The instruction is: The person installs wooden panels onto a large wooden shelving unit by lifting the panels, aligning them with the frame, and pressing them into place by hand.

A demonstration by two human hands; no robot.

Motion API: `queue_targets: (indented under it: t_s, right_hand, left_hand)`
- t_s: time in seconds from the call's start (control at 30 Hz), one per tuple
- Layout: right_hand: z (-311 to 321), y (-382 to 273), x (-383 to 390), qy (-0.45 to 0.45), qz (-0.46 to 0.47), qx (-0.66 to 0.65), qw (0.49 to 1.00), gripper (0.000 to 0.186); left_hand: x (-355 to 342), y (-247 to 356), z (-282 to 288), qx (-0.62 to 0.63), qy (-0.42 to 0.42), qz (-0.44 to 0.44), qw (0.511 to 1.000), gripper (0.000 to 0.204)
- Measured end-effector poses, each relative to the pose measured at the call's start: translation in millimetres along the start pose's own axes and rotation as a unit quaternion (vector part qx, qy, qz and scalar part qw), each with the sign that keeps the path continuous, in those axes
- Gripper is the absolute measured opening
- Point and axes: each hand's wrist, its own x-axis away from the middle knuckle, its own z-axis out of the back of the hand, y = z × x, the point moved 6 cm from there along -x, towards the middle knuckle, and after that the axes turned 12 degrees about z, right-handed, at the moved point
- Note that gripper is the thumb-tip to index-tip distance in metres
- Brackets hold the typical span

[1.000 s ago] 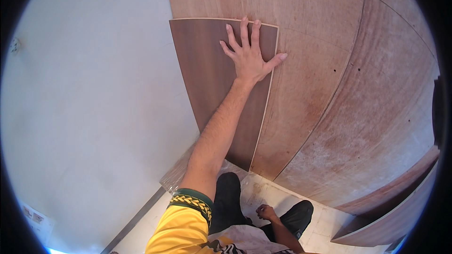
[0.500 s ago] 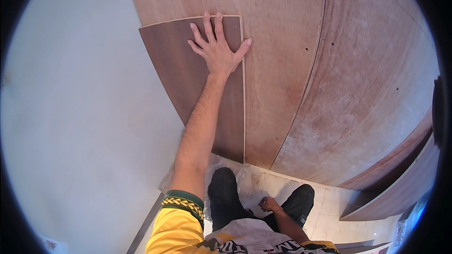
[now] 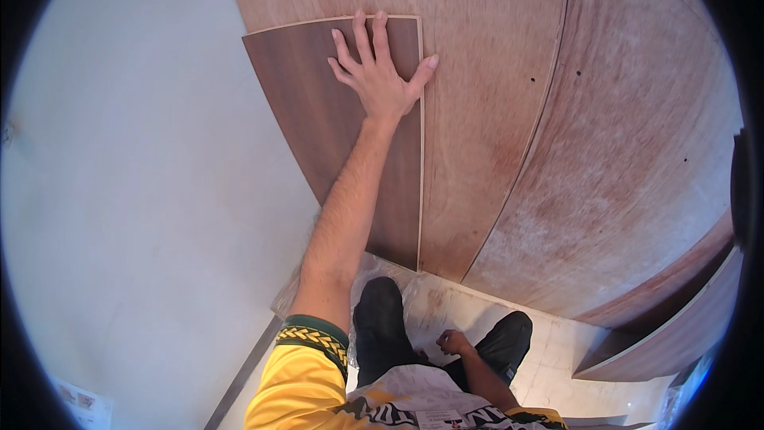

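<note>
My left hand (image 3: 380,84) lies spread over the upper part of a dark brown laminated panel (image 3: 298,84), two fingertips at its pale top edge and the thumb past its right edge. This panel stands against a larger, lighter plywood sheet (image 3: 469,111), close to the white wall on the left. Low in front of my body, my right hand (image 3: 454,342) is curled in a loose fist between my legs, near the right knee. Whatever its fingers hold, if anything, is hidden.
A seam divides the plywood sheet from another plywood board (image 3: 613,159) on the right. Brown curved-looking boards (image 3: 668,342) lean at the lower right. Clear plastic sheeting (image 3: 390,269) lies on the floor below the panel. The white wall (image 3: 159,191) fills the left.
The whole view has shifted slightly, so the panel and boards sit a little further right and higher in the picture. Both hands keep about the same pose.
</note>
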Motion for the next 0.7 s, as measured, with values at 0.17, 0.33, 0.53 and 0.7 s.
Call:
queue_targets:
  t_s: [0.17, 0.33, 0.53, 0.7]
  right_hand:
    - [1, 4, 1, 0.019, 0.006, -0.009, 1.0, 0.031]
    - [4, 3, 3, 0.029, 0.015, -0.006, 0.999, 0.03]
    - [3, 14, 3, 0.048, 0.009, -0.023, 0.999, 0.03]
    - [4, 11, -1, 0.081, 0.058, -0.008, 0.995, 0.026]
  left_hand:
    - [2, -3, -7, 0.003, 0.001, 0.005, 1.0, 0.108]
    - [0, -6, -6, 0.001, 0.013, -0.001, 1.0, 0.108]
    - [2, -2, -2, -0.023, 0.023, -0.007, 0.999, 0.107]
    - [-5, -7, 4, -0.017, 0.023, 0.0, 1.0, 0.11]
